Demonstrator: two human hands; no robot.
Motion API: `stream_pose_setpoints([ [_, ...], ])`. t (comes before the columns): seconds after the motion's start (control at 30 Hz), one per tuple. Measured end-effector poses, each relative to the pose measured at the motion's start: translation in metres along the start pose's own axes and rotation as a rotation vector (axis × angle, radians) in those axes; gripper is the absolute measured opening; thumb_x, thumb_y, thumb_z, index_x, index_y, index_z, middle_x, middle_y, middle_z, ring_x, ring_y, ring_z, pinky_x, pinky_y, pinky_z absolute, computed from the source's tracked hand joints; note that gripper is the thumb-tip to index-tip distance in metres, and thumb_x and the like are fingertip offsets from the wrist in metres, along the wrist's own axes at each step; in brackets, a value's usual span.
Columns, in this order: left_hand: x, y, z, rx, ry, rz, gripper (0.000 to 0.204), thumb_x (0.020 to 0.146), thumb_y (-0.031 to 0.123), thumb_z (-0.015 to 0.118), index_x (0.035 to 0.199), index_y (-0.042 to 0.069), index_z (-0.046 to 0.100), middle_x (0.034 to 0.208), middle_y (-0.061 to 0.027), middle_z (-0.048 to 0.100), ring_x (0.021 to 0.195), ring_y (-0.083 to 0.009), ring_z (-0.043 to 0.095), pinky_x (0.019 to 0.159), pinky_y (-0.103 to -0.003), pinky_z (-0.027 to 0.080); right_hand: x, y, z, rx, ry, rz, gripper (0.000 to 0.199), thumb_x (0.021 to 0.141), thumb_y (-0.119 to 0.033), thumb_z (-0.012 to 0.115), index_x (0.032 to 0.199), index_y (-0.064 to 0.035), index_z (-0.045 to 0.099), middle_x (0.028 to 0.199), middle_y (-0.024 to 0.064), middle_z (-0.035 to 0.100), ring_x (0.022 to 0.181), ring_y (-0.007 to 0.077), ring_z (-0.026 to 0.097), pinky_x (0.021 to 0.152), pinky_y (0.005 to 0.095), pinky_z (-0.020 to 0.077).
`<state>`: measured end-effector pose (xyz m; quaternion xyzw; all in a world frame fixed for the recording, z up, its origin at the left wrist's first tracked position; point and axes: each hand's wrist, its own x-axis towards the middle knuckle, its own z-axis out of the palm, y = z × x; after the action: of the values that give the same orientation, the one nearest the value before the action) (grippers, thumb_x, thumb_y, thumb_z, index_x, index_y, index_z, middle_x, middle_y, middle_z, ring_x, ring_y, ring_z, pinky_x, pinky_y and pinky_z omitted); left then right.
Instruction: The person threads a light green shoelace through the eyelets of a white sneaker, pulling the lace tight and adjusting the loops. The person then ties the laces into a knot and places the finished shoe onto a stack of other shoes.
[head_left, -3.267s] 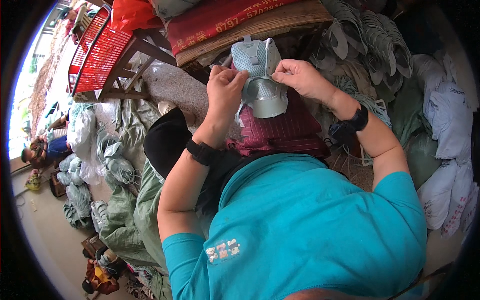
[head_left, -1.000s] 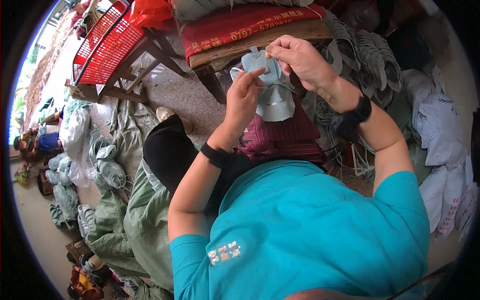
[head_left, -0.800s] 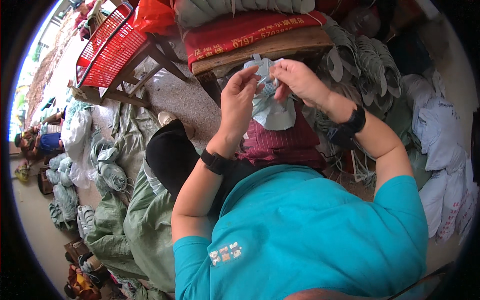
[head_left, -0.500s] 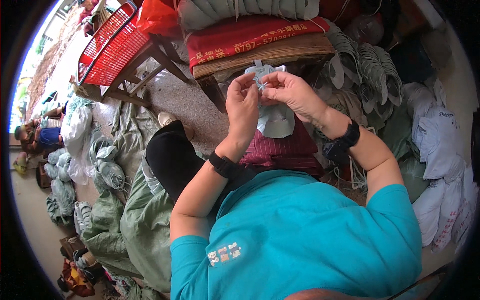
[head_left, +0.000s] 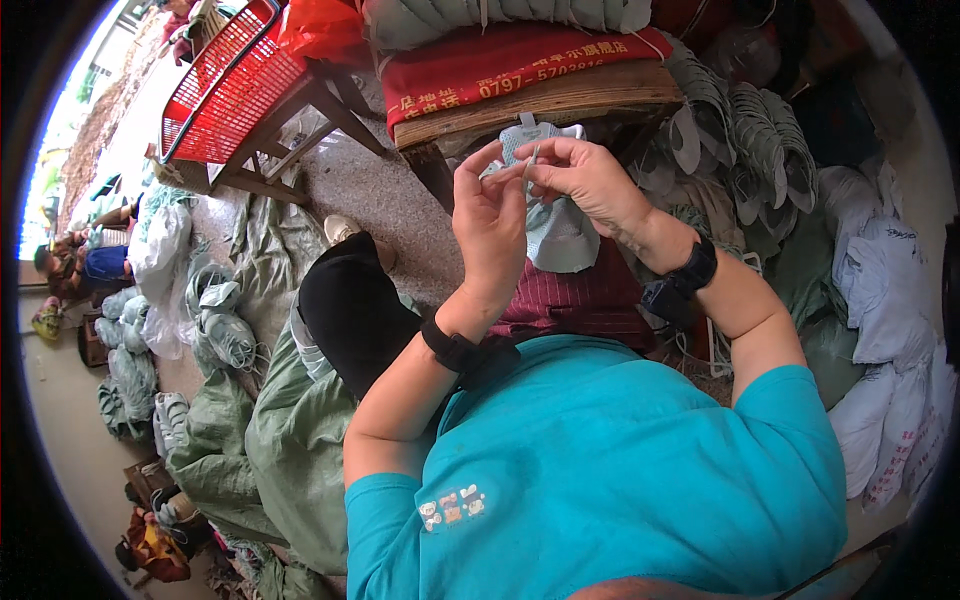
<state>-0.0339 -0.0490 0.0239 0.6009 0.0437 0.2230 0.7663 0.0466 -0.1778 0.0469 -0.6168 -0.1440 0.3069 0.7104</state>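
A pale blue-grey fabric shoe upper (head_left: 556, 232) hangs in front of me, over a dark red striped cloth (head_left: 585, 300) on my lap. My left hand (head_left: 488, 222) grips the upper's left edge, thumb and fingers pinched near its top. My right hand (head_left: 585, 180) pinches the top of the same upper, and a thin pale strand or needle shows between the fingertips of both hands. Each wrist carries a black band. The middle of the upper is hidden behind my hands.
A wooden bench (head_left: 540, 105) with a red cloth (head_left: 520, 62) stands ahead. A red wire basket (head_left: 225, 90) sits on a frame at upper left. Bundles of grey-green uppers (head_left: 745, 140) lie right, green sacks (head_left: 285, 450) and more bundles left. A person (head_left: 75, 270) sits far left.
My hands have drawn together at the top of the upper and lifted it a little. The right hand came down from its raised pull to meet the left.
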Motion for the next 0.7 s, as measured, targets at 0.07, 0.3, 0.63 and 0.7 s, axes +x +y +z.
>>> stream_pose_setpoints([
  [0.07, -0.001, 0.003, 0.000, 0.008, -0.002, 0.006, 0.037, 0.094, -0.007, 0.055, 0.129, -0.001, 0.044, 0.124, -0.0095, 0.053, 0.108, -0.0132, 0.061, 0.093, -0.025, 0.049, -0.001, 0.000, 0.001, -0.009, -0.013, -0.010, 0.029, 0.095, -0.013, 0.065, 0.121, -0.0015, 0.064, 0.096, 0.0014, 0.064, 0.082, 0.0071, 0.060, 0.074, 0.0217, 0.0505],
  [0.3, 0.012, 0.007, -0.014, 0.045, 0.012, 0.020, 0.036, 0.096, 0.001, 0.056, 0.130, -0.001, 0.043, 0.123, -0.0113, 0.055, 0.098, -0.0111, 0.061, 0.084, -0.022, 0.049, 0.001, 0.008, 0.000, -0.583, 0.068, -0.538, 0.025, 0.087, 0.004, 0.064, 0.110, -0.0036, 0.071, 0.096, 0.0013, 0.055, 0.079, 0.0092, 0.059, 0.075, 0.0236, 0.0513],
  [0.63, 0.041, 0.028, -0.037, -0.014, -0.466, -0.263, 0.058, 0.103, 0.043, 0.043, 0.145, 0.004, 0.041, 0.131, -0.0113, 0.055, 0.078, -0.0098, 0.061, 0.067, -0.024, 0.048, 0.033, -0.151, 0.020, -0.826, 0.205, -1.342, 0.022, 0.081, -0.001, 0.068, 0.101, -0.0082, 0.069, 0.087, 0.0051, 0.060, 0.073, 0.0182, 0.062, 0.062, 0.0299, 0.0519],
  [0.7, 0.037, 0.034, -0.030, 0.016, -0.631, -0.341, 0.063, 0.103, 0.052, 0.038, 0.146, 0.006, 0.041, 0.130, -0.0114, 0.053, 0.076, -0.0109, 0.058, 0.069, -0.025, 0.047, 0.041, -0.184, 0.014, -0.764, 0.228, -1.372, 0.020, 0.082, -0.002, 0.067, 0.101, -0.0072, 0.069, 0.086, 0.0047, 0.061, 0.071, 0.0172, 0.062, 0.061, 0.0295, 0.0520],
])
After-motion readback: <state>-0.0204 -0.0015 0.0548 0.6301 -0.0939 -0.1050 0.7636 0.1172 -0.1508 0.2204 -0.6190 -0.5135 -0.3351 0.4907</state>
